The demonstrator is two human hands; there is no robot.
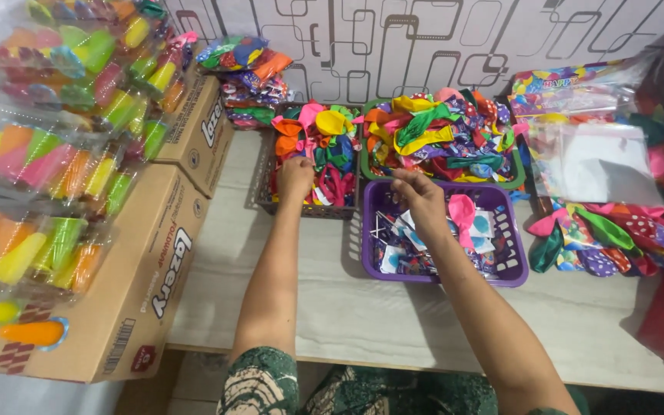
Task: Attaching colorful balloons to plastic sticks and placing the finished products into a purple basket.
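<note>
At frame centre I see the left hand [295,175] curled into the dark basket [264,184] of balloons [324,142], gripping some; the right hand [422,198], fingers pinched on something small, hovers over the purple basket [446,275]; sorting seems under way, a careful pick next.

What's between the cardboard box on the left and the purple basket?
Head view: bare tabletop, crossed by the person's left forearm, whose left hand reaches into the dark basket. Cardboard box, purple basket.

Head view: the left hand [295,175] reaches into a dark basket [264,188] of loose coloured balloons [326,142]; the right hand [421,201] hovers over a purple basket [439,275] of small packets [401,257], beside a green basket [518,178]. Cardboard boxes [136,284] stand left.
</note>
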